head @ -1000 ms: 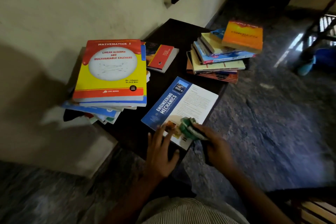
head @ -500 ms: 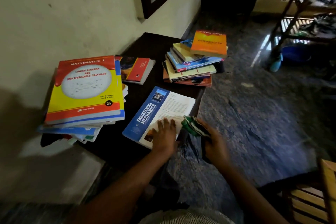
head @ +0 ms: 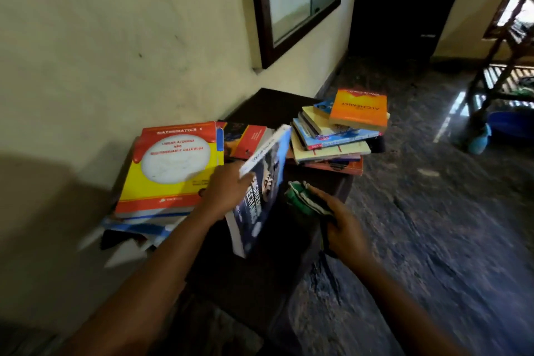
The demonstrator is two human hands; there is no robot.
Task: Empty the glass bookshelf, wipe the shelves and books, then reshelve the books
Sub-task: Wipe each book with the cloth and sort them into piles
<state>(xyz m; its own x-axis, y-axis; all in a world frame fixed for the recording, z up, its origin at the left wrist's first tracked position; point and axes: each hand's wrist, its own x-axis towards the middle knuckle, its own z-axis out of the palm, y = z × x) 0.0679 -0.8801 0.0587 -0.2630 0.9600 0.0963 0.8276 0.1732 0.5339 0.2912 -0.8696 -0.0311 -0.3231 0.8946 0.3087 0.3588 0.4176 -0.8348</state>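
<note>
The fingers [head: 245, 178] of the left hand [head: 225, 193] curl round the upper near corner of the blue book [head: 265, 188] and grip it. The book stands tilted on edge, cover facing right; whether its lower edge touches the table [head: 268, 101] is hidden by blur. Just right of those fingers, across the book, the fingers [head: 325, 198] of the right hand [head: 345, 231] are closed round a bunched green cloth [head: 300, 196], which sticks out beyond the fingertips and hangs apart from the book. Just left of the left fingers lies the yellow book [head: 173, 165], on top of a pile against the wall [head: 101, 52]. Beyond them lies a red book [head: 248, 140]. Beyond the right fingers sits a fanned stack [head: 329, 147] with an orange book [head: 359, 108] on top.
</note>
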